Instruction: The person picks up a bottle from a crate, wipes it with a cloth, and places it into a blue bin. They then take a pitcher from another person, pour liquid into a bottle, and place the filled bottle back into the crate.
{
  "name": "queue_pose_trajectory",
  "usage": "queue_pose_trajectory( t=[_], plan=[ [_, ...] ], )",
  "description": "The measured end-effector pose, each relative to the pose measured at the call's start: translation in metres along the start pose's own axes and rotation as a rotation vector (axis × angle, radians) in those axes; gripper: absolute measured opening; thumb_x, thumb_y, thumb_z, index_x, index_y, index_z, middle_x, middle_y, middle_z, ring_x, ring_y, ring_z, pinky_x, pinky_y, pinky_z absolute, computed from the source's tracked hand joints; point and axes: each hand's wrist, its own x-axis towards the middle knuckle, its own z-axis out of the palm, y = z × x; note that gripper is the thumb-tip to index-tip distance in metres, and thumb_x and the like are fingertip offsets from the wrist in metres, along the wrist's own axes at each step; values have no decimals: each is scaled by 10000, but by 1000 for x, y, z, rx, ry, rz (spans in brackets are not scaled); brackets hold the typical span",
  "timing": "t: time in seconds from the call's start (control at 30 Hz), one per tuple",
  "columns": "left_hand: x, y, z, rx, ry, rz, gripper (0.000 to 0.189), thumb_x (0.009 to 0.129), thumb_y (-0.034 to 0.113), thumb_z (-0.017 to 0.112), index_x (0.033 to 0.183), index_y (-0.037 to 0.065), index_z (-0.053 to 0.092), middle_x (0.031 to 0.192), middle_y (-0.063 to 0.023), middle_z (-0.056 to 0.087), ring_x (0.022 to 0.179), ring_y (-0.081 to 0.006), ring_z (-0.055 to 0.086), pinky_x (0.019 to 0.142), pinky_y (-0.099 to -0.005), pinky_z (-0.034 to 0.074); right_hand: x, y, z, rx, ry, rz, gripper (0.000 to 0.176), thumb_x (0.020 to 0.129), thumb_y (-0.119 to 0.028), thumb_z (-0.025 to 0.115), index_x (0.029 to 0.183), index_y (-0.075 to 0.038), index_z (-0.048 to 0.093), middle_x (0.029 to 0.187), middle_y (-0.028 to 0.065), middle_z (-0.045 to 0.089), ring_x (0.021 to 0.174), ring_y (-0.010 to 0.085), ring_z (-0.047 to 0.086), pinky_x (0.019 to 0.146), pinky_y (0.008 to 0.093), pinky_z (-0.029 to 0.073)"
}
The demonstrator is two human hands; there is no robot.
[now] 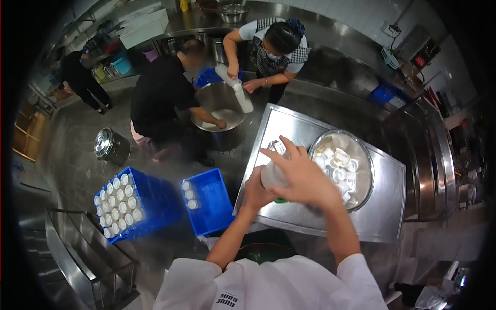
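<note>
My left hand (256,192) is wrapped round the lower side of a whitish, translucent bottle (274,175), held over the left part of the steel table (380,217). My right hand (305,178) lies over the bottle's other side, its fingers spread and pointing up; it holds nothing that I can make out. Just beyond the fingers is a small clear, shiny object (277,146). A bit of green (279,200) shows under my hands. To their right stands a steel bowl (370,178) with many white caps (341,170) in it.
Left of the table are a blue crate (214,219) with several white-capped bottles (189,195) and a fuller blue crate (155,201). Beyond, a person in black (160,98) reaches into a large pot (206,95); another person (279,51) holds a white container (240,93). A lidded pot (111,147) stands on the floor.
</note>
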Motion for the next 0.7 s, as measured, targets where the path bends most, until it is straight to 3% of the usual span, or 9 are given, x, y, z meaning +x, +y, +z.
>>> queue_pose_trajectory(
  t=[0.07, 0.17, 0.33, 0.4, 0.47, 0.53, 0.57, 0.6, 0.7],
  plan=[
    [4, 5, -5, -45, -94, -79, 814, 606, 297, 1004, 1276, 43, 617, 1122, -164, 738, 1011, -308, 750, 868, -399, 591, 3, 14, -8, 71, -89, 28, 739, 816, -409, 795, 1489, -230, 546, 1395, 327, 546, 1263, 501, 589, 974, 518, 542],
    [11, -5, -7, -205, -336, -144, 846, 597, 242, 1006, 1319, 56, 607, 1161, -127, 734, 1076, -264, 724, 941, -399, 568, 5, 30, 1, -112, -58, -15, 585, 807, -410, 794, 1279, -130, 589, 998, 235, 606, 836, 452, 703, 732, 521, 573],
    [21, -30, 12, -278, -442, -123, 1261, 545, 247, 1046, 1560, 17, 335, 1511, -222, 512, 1404, -333, 515, 1145, -433, 440, 0, 51, 4, -58, -10, 113, 581, 818, -412, 774, 1290, -125, 594, 1018, 251, 615, 811, 468, 696, 710, 530, 570],
    [17, -53, 29, -95, -157, -39, 1399, 502, 265, 1068, 1586, -42, 238, 1583, -300, 379, 1500, -392, 380, 1210, -452, 365, 2, 53, -5, -91, 50, 213, 580, 821, -415, 772, 1292, -124, 598, 1024, 251, 617, 817, 476, 693, 721, 542, 568],
    [-3, -83, 47, -56, -185, -170, 1424, 543, 379, 1048, 1602, -71, 209, 1605, -353, 302, 1543, -444, 290, 1250, -479, 303, 3, 55, -11, -129, 97, 231, 584, 818, -412, 773, 1293, -121, 600, 1037, 248, 613, 823, 474, 696, 731, 550, 565],
    [-36, -104, 76, 431, -309, -73, 1314, 624, 511, 984, 1575, -66, 286, 1570, -353, 331, 1493, -475, 343, 1228, -505, 327, 8, 59, -19, -181, 191, 276, 587, 816, -410, 774, 1293, -115, 599, 1050, 247, 608, 824, 472, 695, 734, 549, 563],
    [-50, -86, 78, 675, -220, 152, 921, 800, 524, 855, 1424, -44, 483, 1471, -301, 464, 1387, -481, 437, 1162, -540, 384, 10, 58, -23, -201, 194, 291, 589, 818, -410, 771, 1289, -105, 593, 1056, 247, 603, 826, 471, 696, 736, 552, 561],
    [-54, -91, 80, 672, -224, 155, 921, 800, 524, 855, 1424, -44, 483, 1471, -301, 464, 1387, -481, 437, 1162, -540, 384, 12, 60, -24, -203, 196, 297, 589, 818, -410, 771, 1289, -105, 593, 1056, 247, 603, 826, 471, 696, 736, 552, 561],
    [-58, -100, 80, 492, -355, 219, 469, 919, 331, 761, 1194, -11, 596, 1251, -234, 609, 1179, -450, 567, 1021, -534, 481, 16, 72, -21, -249, 236, 253, 591, 837, -430, 767, 1287, -95, 579, 1057, 273, 607, 807, 481, 704, 705, 546, 579]
  ],
)
